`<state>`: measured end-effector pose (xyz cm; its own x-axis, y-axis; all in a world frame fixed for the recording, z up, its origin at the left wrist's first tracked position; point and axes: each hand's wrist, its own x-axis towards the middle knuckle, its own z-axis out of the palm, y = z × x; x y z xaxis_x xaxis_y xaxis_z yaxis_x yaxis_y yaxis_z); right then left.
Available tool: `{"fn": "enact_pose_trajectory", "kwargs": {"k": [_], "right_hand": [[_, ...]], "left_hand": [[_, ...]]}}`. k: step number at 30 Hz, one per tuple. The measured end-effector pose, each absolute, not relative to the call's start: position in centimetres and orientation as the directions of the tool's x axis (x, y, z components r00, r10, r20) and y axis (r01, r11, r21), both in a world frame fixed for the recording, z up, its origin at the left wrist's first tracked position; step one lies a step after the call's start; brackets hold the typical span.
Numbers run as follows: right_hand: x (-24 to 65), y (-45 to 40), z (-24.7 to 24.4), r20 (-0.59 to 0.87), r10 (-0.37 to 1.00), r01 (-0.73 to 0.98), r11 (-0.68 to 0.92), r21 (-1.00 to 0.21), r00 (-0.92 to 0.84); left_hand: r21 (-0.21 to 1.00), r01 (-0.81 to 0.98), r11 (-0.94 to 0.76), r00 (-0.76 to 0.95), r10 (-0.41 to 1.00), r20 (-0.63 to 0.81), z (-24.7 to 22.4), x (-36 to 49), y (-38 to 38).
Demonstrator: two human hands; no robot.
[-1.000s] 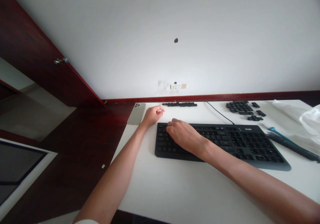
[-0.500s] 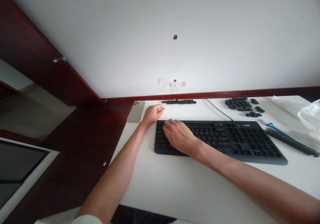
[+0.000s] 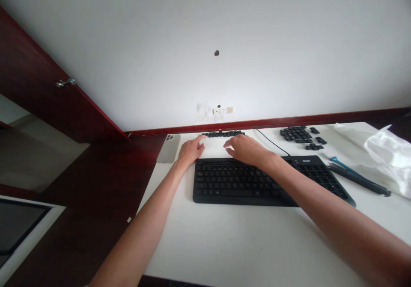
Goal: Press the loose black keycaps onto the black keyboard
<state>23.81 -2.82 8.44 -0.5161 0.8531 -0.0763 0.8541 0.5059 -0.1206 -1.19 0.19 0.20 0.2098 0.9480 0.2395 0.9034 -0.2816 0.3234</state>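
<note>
A black keyboard (image 3: pixel 221 184) lies on the white table, with my right forearm crossing above its right part. Behind it runs a row of loose black keycaps (image 3: pixel 221 134). My left hand (image 3: pixel 192 149) rests by the keyboard's far left corner, index finger stretched to the left end of that row, thumb apart. Over the keyboard's back edge, my right hand (image 3: pixel 244 148) reaches towards the row's right end with its fingers loosely bent and spread. Nothing shows in either hand. Part of the row's right end is close behind my right hand.
A phone (image 3: pixel 168 149) lies at the table's left edge. More loose keycaps (image 3: pixel 293 133) form a group at the back right. A blue-tipped tool (image 3: pixel 345 165), a long black object (image 3: pixel 359 179) and a crumpled white bag (image 3: pixel 383 148) lie right. The keyboard cable (image 3: pixel 272 140) runs backwards.
My right hand has left the keyboard's left keys and moved back and right towards the keycap row. My left hand's fingers have opened. The view has shifted slightly.
</note>
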Motion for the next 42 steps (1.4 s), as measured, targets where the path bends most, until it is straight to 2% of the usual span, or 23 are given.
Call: {"fn": "enact_pose_trajectory", "kwargs": {"k": [5,13,18,23,27,31,33,36,42], "right_hand": [[25.5,-1.1,7.0,-0.159,0.881,0.894,0.449,-0.014,-0.445],[24.7,-1.4,6.1,-0.105,0.895,0.897,0.440,0.043,-0.434],[24.7,-1.4,6.2,-0.089,0.897,0.896,0.440,0.056,-0.434],[24.7,-1.4,6.2,-0.080,0.898,0.897,0.438,0.059,-0.433],[24.7,-1.5,6.1,-0.071,0.899,0.898,0.436,0.048,-0.433],[24.7,-1.4,6.1,-0.066,0.905,0.906,0.423,0.028,-0.420],[24.7,-1.3,6.1,-0.058,0.913,0.914,0.405,0.018,-0.403],[24.4,-1.4,5.9,-0.052,0.923,0.924,0.382,0.009,-0.382],[24.2,-1.5,5.7,-0.044,0.933,0.934,0.358,-0.013,-0.358]], "left_hand": [[0.213,0.941,-0.263,0.220,0.953,0.208,0.6,-0.6,0.7],[0.126,0.958,-0.256,0.231,0.956,0.183,1.1,-0.1,0.9],[0.122,0.959,-0.257,0.236,0.958,0.159,1.2,0.1,0.8],[0.239,0.936,-0.257,0.211,0.957,0.201,1.1,-0.3,0.7],[0.408,0.858,-0.311,0.233,0.945,0.229,0.8,-0.8,0.2],[0.627,0.695,-0.351,0.236,0.936,0.263,0.6,-1.4,-0.6],[0.698,0.625,-0.350,0.203,0.936,0.287,0.6,-1.5,-0.9],[0.704,0.640,-0.309,0.188,0.951,0.247,0.8,-1.3,-0.7],[0.579,0.795,-0.179,0.140,0.984,0.112,1.0,-0.3,0.4]]}}
